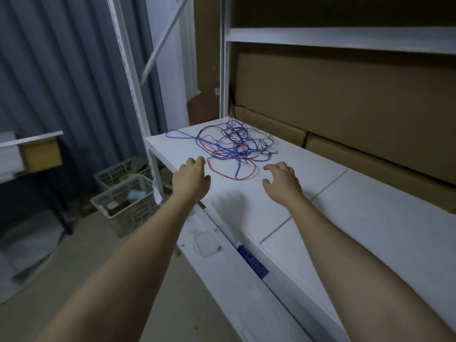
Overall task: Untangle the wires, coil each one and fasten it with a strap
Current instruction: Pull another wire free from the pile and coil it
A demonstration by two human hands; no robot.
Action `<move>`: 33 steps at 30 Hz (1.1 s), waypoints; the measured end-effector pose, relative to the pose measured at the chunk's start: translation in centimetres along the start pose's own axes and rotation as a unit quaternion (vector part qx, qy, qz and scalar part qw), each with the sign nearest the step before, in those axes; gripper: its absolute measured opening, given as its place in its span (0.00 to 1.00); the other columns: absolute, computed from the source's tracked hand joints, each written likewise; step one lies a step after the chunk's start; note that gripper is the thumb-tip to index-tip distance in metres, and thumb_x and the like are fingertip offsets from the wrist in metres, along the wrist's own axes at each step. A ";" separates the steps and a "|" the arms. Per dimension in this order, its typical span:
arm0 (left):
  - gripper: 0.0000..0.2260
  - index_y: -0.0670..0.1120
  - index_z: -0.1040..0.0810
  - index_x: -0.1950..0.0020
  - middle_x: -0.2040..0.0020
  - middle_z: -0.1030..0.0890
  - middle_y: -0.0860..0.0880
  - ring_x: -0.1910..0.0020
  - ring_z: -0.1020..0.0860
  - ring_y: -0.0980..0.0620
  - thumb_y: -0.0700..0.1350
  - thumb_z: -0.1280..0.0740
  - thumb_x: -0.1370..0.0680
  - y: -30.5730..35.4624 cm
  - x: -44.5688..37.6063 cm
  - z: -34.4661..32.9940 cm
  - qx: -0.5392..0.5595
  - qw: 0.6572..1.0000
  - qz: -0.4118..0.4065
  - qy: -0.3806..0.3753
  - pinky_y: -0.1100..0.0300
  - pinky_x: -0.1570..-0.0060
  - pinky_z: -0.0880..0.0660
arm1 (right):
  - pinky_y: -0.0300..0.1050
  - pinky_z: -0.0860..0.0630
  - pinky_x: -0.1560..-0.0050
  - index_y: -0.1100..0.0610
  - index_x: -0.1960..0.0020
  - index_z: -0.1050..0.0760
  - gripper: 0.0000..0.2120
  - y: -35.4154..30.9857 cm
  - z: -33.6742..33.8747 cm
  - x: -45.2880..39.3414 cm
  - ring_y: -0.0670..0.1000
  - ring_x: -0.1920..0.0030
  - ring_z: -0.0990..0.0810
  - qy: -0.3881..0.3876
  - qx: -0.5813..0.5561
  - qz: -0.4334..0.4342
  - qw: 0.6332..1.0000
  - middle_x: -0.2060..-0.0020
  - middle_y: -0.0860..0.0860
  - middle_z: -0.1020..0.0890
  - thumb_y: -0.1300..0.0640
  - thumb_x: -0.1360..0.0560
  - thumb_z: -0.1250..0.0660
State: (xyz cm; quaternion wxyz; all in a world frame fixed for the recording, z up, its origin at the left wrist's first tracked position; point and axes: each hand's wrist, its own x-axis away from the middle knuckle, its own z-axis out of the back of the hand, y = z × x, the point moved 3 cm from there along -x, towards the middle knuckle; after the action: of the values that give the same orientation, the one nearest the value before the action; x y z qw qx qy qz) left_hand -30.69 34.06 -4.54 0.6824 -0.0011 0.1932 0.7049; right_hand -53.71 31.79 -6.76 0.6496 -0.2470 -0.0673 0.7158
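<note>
A tangle of wires (232,146) lies on the white shelf board (345,218), near its far left corner, just in front of the white upright post (224,70) of the rack. Blue, red and dark strands are knotted together in one loose heap. The heap spreads wider than it is deep, its long axis running roughly left to right across the board. One blue wire (180,136) trails out of it as a narrow loop toward the left edge of the shelf. A red wire (229,172) makes a big open loop on the near side, bulging toward the person. Thin dark strands stray off to the right.

Both bare arms reach forward from the lower corners toward the heap, palms down, hands just above or on the board; I can't say which. The left hand (193,177) is at the near left of the tangle, fingers loosely curled, knuckles up, thumb out toward the red loop, holding nothing. The right hand (283,177) is at the near right, fingers spread and bent like a claw, thumb pointing left, also holding nothing. The red loop lies between the two hands; neither hand plainly touches a wire. A soft shadow falls on the board under the left wrist.

Flat cardboard boxes (357,107) stand along the back of the shelf. On the floor to the left sit grey plastic baskets (128,203), with a grey curtain (61,70) behind them.
</note>
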 end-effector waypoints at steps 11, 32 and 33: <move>0.19 0.45 0.34 0.30 0.33 0.29 0.44 0.40 0.26 0.45 0.48 0.37 0.20 -7.6 -13.1 -2.6 0.025 0.999 -0.039 -0.027 0.59 0.56 0.31 | 0.49 0.30 0.39 0.54 0.30 0.30 0.22 -2.9 -7.3 -11.1 0.57 0.34 0.32 -0.014 0.031 -0.075 0.997 0.32 0.55 0.31 0.54 0.23 0.34; 0.15 0.46 0.27 0.35 0.39 0.25 0.46 0.42 0.27 0.47 0.47 0.36 0.21 -5.2 -33.2 -12.6 0.101 0.915 -0.370 -0.122 0.55 0.48 0.25 | 0.46 0.27 0.58 0.58 0.56 0.19 0.13 -3.4 -12.1 -24.4 0.50 0.61 0.22 -0.155 -0.058 -0.171 0.971 0.64 0.55 0.19 0.48 0.24 0.33; 0.15 0.46 0.27 0.35 0.40 0.24 0.46 0.42 0.27 0.46 0.48 0.36 0.21 -4.7 -33.2 -13.0 0.103 0.906 -0.394 -0.120 0.55 0.49 0.26 | 0.46 0.28 0.59 0.59 0.59 0.20 0.14 -3.0 -12.0 -23.6 0.51 0.63 0.23 -0.132 -0.055 -0.193 0.971 0.66 0.56 0.20 0.49 0.23 0.34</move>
State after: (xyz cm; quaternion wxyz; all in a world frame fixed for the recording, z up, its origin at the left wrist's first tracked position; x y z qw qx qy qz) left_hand -27.29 -1.50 -9.01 0.9189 0.0778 0.1650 0.3499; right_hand -44.90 6.83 -9.62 0.7463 -0.1682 -0.2386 0.5982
